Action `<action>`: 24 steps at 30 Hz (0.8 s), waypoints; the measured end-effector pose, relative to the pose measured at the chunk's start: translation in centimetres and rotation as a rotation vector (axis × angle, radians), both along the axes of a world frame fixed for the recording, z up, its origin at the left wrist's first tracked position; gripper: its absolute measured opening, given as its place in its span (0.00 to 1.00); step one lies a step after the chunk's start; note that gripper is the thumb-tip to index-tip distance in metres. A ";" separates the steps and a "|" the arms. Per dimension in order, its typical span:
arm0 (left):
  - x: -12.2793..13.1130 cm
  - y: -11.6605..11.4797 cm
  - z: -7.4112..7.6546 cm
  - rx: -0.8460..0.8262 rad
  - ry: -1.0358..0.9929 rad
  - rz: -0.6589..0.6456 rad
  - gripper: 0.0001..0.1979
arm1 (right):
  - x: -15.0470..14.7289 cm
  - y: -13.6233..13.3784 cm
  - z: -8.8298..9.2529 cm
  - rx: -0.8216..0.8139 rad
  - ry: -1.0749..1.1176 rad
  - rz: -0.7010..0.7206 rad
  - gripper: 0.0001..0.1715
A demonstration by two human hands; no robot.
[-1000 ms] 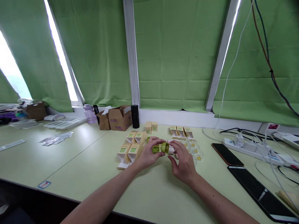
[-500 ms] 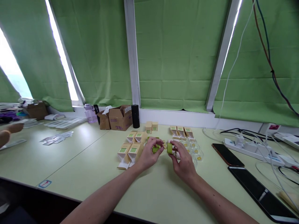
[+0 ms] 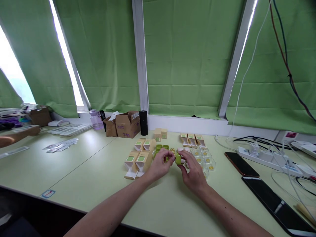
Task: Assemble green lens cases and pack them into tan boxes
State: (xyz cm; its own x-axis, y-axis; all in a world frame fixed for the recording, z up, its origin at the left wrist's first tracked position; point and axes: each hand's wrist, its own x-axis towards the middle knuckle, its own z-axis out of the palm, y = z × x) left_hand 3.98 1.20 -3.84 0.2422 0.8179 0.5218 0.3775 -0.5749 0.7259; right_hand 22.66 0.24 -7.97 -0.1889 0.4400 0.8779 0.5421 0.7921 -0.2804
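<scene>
My left hand point(image 3: 160, 165) and my right hand point(image 3: 194, 171) meet over the middle of the pale green table point(image 3: 74, 164). The right thumb and fingers pinch a small green cap point(image 3: 178, 158). The left fingers are curled round a small green container point(image 3: 167, 157), mostly hidden by them. Just behind my hands stand more green containers point(image 3: 162, 147). Tan cartons with green labels point(image 3: 138, 160) lie to the left. Clear lids with yellow centres point(image 3: 206, 159) lie to the right.
Brown cardboard boxes point(image 3: 125, 124), a black cylinder point(image 3: 143, 122) and a purple bottle point(image 3: 93, 119) stand by the window sill. Two dark phones point(image 3: 243, 163) and a power strip point(image 3: 269, 157) with cables lie at the right. Another person's arm point(image 3: 14, 136) reaches in at the far left.
The green piece that my hands held together has come apart: the cap is in my right hand, the container in my left. Another person's arm has reached further in at the left.
</scene>
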 end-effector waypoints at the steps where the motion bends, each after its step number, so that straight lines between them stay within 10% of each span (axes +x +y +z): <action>1: 0.0 0.0 0.0 0.001 0.006 0.001 0.11 | 0.0 0.0 0.0 0.011 -0.003 -0.002 0.26; 24: 0.4 -0.1 0.0 -0.096 -0.036 -0.042 0.09 | 0.0 0.1 0.1 0.025 -0.013 -0.010 0.25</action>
